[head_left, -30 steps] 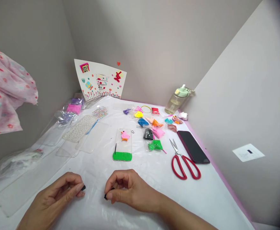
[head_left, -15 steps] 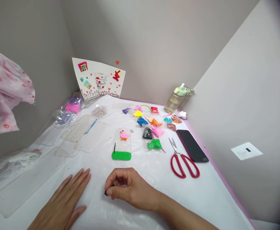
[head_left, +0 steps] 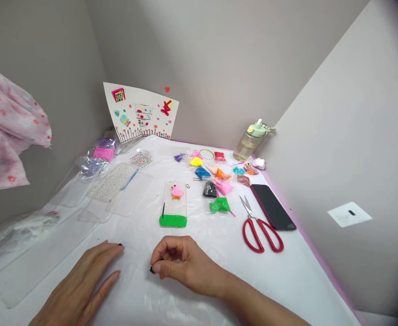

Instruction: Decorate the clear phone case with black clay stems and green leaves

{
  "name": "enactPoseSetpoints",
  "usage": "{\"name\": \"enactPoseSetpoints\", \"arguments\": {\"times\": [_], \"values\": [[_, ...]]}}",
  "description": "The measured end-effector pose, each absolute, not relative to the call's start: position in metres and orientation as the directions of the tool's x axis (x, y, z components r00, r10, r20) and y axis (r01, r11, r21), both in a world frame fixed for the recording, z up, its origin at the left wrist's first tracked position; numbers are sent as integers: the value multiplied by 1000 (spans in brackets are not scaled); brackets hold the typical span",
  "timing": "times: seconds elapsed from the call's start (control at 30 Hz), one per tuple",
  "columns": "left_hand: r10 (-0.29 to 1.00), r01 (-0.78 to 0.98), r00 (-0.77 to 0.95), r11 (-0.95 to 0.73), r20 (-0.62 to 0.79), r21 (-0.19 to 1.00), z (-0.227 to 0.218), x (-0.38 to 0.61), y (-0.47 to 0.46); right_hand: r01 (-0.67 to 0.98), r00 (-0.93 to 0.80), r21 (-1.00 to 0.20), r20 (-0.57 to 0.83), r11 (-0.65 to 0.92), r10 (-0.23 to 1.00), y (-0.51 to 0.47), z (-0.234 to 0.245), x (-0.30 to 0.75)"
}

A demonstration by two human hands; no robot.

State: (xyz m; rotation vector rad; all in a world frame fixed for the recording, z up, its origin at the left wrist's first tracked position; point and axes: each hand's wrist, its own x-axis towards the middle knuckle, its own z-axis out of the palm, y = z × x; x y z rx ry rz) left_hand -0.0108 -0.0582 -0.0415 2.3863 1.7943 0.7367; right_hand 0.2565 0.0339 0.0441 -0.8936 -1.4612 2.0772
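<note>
The right hand [head_left: 182,265] is curled, with a small black clay piece [head_left: 151,270] pinched between the tips of thumb and forefinger. The left hand [head_left: 80,283] is laid open, its fingers stretched out and resting on the clear plastic sheet [head_left: 141,294], and a tiny black speck [head_left: 120,244] is carried at one fingertip. Only the end of the piece is shown past the fingertips, so its long axis cannot be told with certainty, though it seems to be directed down and to the left, low over the sheet. The step in hand is judged to be the working of this black clay by the fingertips, and a piece so small would call for light, controlled pressure. Just ahead of the hands, a clear phone case [head_left: 182,213] is laid with its long axis running away from the person. A green clay band [head_left: 172,221] is fixed across its near end, a thin black clay strip [head_left: 163,210] rises from that band, and a pink clay bird [head_left: 177,191] is set near its far end. Further right, a black clay packet [head_left: 210,189], a green clay packet [head_left: 220,205], red-handled scissors [head_left: 244,235] and a dark smartphone [head_left: 273,207] are placed, with a water bottle [head_left: 249,144] in the far corner and a decorated paper card [head_left: 141,111] propped against the wall
</note>
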Motion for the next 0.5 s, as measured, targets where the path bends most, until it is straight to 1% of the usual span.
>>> {"name": "enactPoseSetpoints", "arguments": {"times": [0.13,0.23,0.33,0.43,0.5], "values": [[924,880,186,-308,334,362,-42,-5,-55,6,-687,-945,-242,-328,685,35,45,257],[942,855,104,-248,320,454,-43,-9,-62,9,-688,-944,-246,-330,683,35,45,258],[964,838,26,-165,263,521,-39,-13,-62,10,-692,-941,-251,-338,677,35,44,257],[975,845,8,-125,222,519,-33,-15,-51,4,-692,-942,-245,-335,680,35,44,257],[975,861,33,-140,222,489,-32,-18,-43,0,-687,-941,-245,-337,684,35,45,257]]}}
